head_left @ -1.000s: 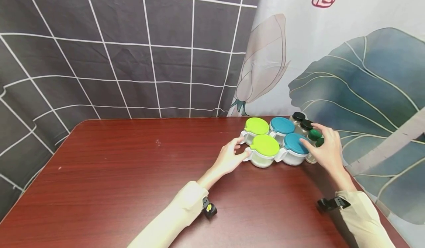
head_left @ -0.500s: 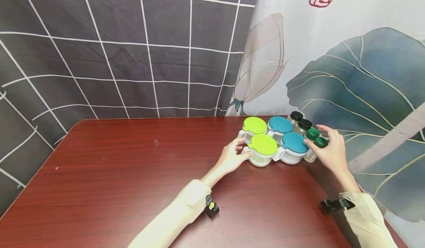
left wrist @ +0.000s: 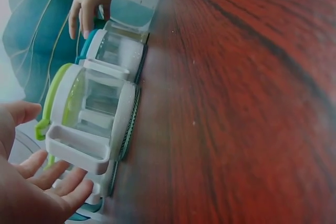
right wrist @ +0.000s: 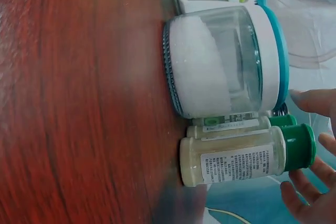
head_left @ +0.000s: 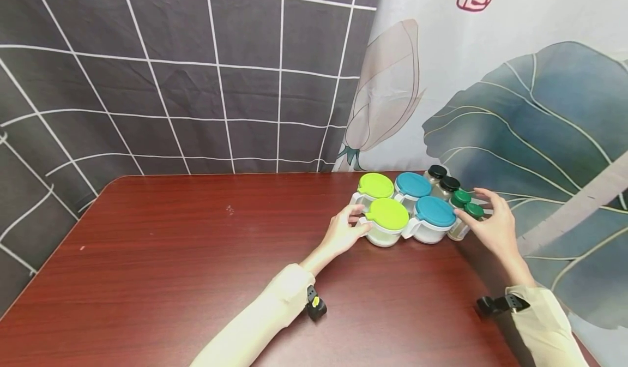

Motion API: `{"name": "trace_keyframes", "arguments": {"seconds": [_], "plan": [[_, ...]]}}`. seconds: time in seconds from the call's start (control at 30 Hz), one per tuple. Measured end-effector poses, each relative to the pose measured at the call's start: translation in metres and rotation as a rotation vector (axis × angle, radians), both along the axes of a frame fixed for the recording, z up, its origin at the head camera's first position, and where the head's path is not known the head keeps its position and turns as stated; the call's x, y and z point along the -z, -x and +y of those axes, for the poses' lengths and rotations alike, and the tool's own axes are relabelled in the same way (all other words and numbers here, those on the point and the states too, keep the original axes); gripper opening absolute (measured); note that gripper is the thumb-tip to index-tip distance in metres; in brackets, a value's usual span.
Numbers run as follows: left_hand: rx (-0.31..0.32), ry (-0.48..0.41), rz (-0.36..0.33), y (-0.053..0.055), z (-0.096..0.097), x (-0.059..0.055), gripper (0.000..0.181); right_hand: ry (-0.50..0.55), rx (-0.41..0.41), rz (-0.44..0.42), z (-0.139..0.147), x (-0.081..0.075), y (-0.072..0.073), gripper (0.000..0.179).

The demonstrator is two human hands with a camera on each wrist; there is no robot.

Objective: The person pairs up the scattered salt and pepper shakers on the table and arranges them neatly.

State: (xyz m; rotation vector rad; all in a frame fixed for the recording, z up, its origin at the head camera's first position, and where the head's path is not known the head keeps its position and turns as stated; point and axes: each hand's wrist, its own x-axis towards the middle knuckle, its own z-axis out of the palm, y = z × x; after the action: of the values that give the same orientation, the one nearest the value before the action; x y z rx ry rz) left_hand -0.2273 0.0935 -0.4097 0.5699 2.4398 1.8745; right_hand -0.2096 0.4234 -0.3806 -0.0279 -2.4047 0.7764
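In the head view my left hand is at the handles of two glass jars with lime-green lids, the front jar and the rear jar. The left wrist view shows its fingers spread near the front jar's white handle, gripping nothing. My right hand has its thumb at the edge of the front blue-lidded jar. Its other fingers extend behind a green-capped seasoning bottle; whether they touch it I cannot tell. White granules partly fill the blue-lidded jar.
Behind stand another blue-lidded jar, a second green-capped bottle and two black-capped bottles. All are grouped at the far right corner of the reddish-brown table. A leaf-patterned curtain hangs close by the right edge.
My right hand has shifted slightly right and away from the blue lid, so the green caps show more fully. The left hand stays by the handles. The jars look still.
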Motion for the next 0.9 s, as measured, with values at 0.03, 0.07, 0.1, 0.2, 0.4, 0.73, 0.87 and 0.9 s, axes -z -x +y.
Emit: {"name": "trace_keyframes", "arguments": {"seconds": [0.03,0.07,0.1,0.2,0.4,0.73,0.87,0.9], "plan": [[-0.002,-0.005,0.001,0.000,0.001,0.000,0.048,0.014,0.001,-0.017,0.001,0.000,0.000,0.067],[-0.005,-0.009,0.003,0.001,0.001,0.000,0.047,0.028,-0.001,-0.039,0.003,-0.001,-0.001,0.067],[-0.005,-0.015,0.002,0.001,0.002,0.000,0.047,0.042,-0.002,-0.063,0.005,-0.002,-0.001,0.067],[-0.009,-0.020,0.001,0.002,0.003,0.001,0.045,0.079,-0.006,-0.145,0.009,-0.004,-0.002,0.070],[0.001,-0.015,-0.014,0.004,0.004,0.004,0.044,0.118,-0.024,-0.264,0.017,-0.004,-0.003,0.072],[0.005,-0.041,-0.024,0.007,0.005,0.008,0.041,0.181,-0.070,-0.339,0.019,-0.003,-0.005,0.074],[-0.004,-0.073,-0.019,0.008,0.006,0.010,0.038,0.162,-0.067,-0.348,0.020,-0.001,-0.006,0.073],[-0.005,-0.081,-0.019,0.008,0.006,0.010,0.037,0.156,-0.064,-0.349,0.021,0.000,-0.006,0.072]]}}
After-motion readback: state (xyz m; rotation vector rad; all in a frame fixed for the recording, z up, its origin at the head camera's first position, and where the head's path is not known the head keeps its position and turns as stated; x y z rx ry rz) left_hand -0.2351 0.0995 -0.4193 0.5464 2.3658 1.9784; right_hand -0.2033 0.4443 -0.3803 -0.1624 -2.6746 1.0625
